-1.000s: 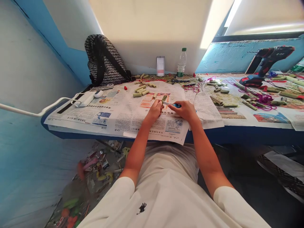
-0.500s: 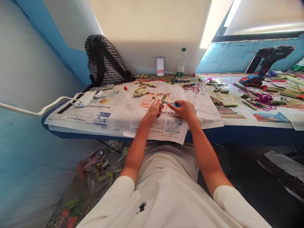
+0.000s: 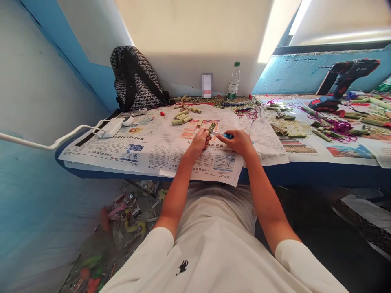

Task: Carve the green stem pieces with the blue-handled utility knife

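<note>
My left hand is closed around a short green bamboo piece that sticks out past the fingers at a slant. In my right hand is a knife with a blue handle. Its blade points left and meets the bamboo piece at its lower part. Both hands are just above the newspaper on the table. Beyond them, several pale peeled bamboo pieces lie in a loose group, with one short piece nearer my left hand.
A green-capped bottle and a phone-like upright rectangle stand at the back among shavings. A patterned backpack leans at the left, behind a white power strip. A cordless drill, purple string and unpeeled bamboo occupy the right.
The bamboo piece has turned slightly in my left hand, showing a lighter scraped strip. The knife blade has shifted a little along it. The camera view has moved slightly.
</note>
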### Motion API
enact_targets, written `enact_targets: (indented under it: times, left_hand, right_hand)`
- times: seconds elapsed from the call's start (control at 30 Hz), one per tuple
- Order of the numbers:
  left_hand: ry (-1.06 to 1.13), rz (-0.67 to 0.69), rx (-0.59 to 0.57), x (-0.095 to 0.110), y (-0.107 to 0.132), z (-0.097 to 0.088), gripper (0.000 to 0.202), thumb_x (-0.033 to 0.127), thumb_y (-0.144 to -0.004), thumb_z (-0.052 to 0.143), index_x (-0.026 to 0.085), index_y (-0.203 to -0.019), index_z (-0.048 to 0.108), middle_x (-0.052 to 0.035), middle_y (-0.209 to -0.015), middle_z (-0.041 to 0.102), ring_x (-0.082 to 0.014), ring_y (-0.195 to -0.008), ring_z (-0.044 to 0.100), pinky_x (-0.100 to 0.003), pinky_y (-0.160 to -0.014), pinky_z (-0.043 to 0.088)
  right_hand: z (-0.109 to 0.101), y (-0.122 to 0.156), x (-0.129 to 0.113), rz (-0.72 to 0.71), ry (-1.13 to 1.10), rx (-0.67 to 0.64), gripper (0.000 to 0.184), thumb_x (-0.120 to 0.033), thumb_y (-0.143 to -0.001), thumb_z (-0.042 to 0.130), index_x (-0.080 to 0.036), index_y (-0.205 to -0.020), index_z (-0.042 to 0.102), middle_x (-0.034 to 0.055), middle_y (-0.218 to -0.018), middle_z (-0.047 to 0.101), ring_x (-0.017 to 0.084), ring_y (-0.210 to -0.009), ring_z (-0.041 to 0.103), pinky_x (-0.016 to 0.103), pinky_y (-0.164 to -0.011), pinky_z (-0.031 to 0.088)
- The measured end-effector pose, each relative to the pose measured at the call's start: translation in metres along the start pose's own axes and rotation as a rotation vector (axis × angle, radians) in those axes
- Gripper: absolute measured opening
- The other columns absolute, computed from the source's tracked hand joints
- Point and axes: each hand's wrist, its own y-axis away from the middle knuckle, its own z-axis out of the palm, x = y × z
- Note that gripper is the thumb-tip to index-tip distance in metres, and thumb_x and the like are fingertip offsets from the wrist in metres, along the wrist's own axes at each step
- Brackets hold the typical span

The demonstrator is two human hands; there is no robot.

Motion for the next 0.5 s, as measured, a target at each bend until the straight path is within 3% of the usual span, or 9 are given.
enact_targets:
  times: [0.5]
  left_hand:
    - [0.028, -0.032, -0.006, 0.0021, -0.0011, 0.0004, 0.025, 0.024, -0.111, 0.042, 0.022, -0.086, 0.038, 0.0076, -0.071, 0.038, -0.0028, -0.046, 0.022, -0.013, -0.044, 0.018]
  right_hand:
    - [0.0004, -0.0004, -0.0083, 0.053, 0.039, 0.022, 0.071, -0.085, -0.099, 0.044, -0.024, -0.073, 0.070, 0.0091, -0.071, 0.068, 0.022, -0.069, 0.054, 0.035, -0.064, 0.026]
